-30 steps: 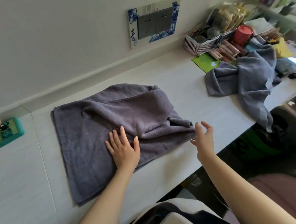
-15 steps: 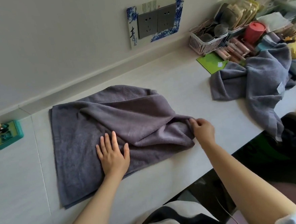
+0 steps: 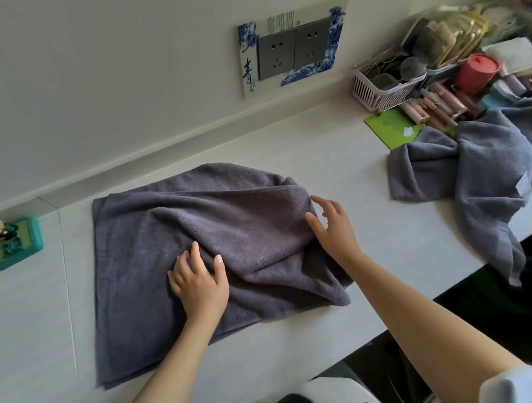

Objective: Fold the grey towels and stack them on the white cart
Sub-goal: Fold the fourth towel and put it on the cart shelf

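A grey towel [image 3: 154,240] lies partly folded and rumpled on the white counter [image 3: 370,225]. My left hand [image 3: 199,283] presses flat on its middle, fingers spread. At the towel's right edge my right hand [image 3: 331,228] rests with its fingers apart, touching the cloth without gripping it. A second grey towel [image 3: 482,167] lies crumpled at the right, one end hanging over the counter's front edge. No white cart is in view.
A pink basket [image 3: 377,94], a red cup [image 3: 477,68], tubes and a green card [image 3: 390,128] crowd the back right corner. A panda figure on a teal box [image 3: 6,241] sits at the far left. Wall sockets [image 3: 293,46] are above the counter.
My right hand let go of the towel's right corner and moved up along that edge. My left hand slid slightly right on the cloth. The towel's right side has been pushed inward.
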`<state>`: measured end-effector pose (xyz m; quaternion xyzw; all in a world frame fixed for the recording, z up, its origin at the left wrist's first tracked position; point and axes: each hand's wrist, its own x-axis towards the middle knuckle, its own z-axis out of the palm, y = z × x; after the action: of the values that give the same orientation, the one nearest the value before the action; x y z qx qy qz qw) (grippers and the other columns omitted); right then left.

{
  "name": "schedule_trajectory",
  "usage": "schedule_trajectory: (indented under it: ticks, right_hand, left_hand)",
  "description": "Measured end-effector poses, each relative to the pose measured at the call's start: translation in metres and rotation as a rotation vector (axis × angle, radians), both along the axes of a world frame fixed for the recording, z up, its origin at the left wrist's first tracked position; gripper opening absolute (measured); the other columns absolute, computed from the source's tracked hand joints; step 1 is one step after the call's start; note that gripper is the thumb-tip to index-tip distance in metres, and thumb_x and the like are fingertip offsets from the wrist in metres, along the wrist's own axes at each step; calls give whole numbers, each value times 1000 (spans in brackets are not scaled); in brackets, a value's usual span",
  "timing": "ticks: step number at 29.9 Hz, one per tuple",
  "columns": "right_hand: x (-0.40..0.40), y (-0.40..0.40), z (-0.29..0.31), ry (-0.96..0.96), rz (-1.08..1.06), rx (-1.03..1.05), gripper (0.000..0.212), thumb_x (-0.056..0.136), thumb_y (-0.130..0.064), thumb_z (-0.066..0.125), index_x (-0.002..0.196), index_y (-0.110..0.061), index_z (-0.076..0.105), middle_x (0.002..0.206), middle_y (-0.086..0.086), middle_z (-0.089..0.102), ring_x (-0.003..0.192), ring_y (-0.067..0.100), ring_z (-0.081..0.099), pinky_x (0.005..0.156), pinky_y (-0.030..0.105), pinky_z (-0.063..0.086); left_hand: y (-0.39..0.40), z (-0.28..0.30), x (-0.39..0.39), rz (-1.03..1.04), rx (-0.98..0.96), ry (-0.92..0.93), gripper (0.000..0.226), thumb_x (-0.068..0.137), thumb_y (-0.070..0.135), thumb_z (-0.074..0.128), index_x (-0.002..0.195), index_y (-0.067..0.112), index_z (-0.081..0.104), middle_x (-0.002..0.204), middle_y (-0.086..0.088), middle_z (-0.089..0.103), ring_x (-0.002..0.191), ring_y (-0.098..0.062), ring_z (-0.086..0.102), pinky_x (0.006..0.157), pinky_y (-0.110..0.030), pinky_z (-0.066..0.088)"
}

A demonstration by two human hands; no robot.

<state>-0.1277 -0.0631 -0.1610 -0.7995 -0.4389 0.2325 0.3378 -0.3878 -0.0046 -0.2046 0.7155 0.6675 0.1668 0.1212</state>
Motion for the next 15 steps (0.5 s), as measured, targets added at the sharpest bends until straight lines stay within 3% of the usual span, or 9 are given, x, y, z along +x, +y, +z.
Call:
schedule_trajectory:
  ticks: [2, 4, 6, 8, 11, 13, 14, 15]
  right_hand:
    - [8, 25, 5, 33, 53, -25, 45, 93, -37, 52, 136, -23, 46, 135, 4, 46, 121, 21, 48, 103, 41, 40]
    - [13, 45, 10, 51, 110, -67, 43, 94, -34, 53, 134, -21, 48, 133, 6, 49, 122, 20, 48, 101, 31, 38]
    - [20, 68, 12, 42, 200, -139, 32, 94, -30, 55, 122, -15, 59, 121, 9, 57, 114, 22, 51, 89, 22, 36]
    - [29, 81, 17, 73, 250, -209, 21, 93, -30, 56, 99, -12, 66, 104, 8, 61, 98, 21, 54, 76, 24, 35]
    - [47, 93, 33, 390, 227, -167, 24, 96, -28, 52, 74, -19, 58, 75, -2, 52, 73, 13, 46, 64, 27, 33]
    - [69, 108, 49, 597, 202, -114, 30, 96, -26, 51, 67, -21, 54, 67, -5, 47, 66, 10, 41, 61, 27, 31]
    - [81, 111, 61, 584, 193, -105, 30, 96, -28, 52, 67, -21, 56, 66, -5, 49, 66, 10, 44, 61, 27, 33]
    - [96, 126, 70, 444, 229, -128, 29, 95, -30, 53, 68, -21, 59, 68, -5, 54, 68, 11, 47, 63, 28, 36]
  left_hand:
    - [14, 6, 12, 74, -13, -30, 73, 87, 53, 26, 137, 3, 43, 136, -29, 42, 127, -44, 39, 109, -56, 20]
    - [26, 7, 22, 121, -68, -52, 75, 87, 53, 22, 142, 3, 35, 144, -28, 35, 135, -40, 29, 113, -54, 13]
    - [35, 4, 27, 205, -115, -62, 76, 87, 53, 20, 145, 4, 30, 150, -23, 29, 141, -34, 21, 116, -51, 7]
    - [35, -1, 24, 183, -79, 12, 76, 89, 52, 16, 145, 3, 31, 151, -20, 30, 142, -31, 21, 116, -48, 8]
    - [36, -6, 15, 114, -61, 105, 75, 90, 53, 11, 146, 5, 29, 151, -16, 31, 143, -28, 22, 116, -45, 9]
    - [37, -8, 12, 100, -67, 126, 74, 90, 52, 10, 148, 8, 26, 153, -13, 29, 143, -26, 21, 116, -42, 6]
    - [36, -7, 10, 65, -62, 135, 73, 91, 52, 11, 148, 8, 26, 153, -13, 30, 143, -25, 22, 115, -41, 6]
    - [37, -7, 8, 48, -67, 147, 72, 91, 50, 13, 147, 7, 27, 152, -13, 31, 142, -26, 25, 115, -41, 8]
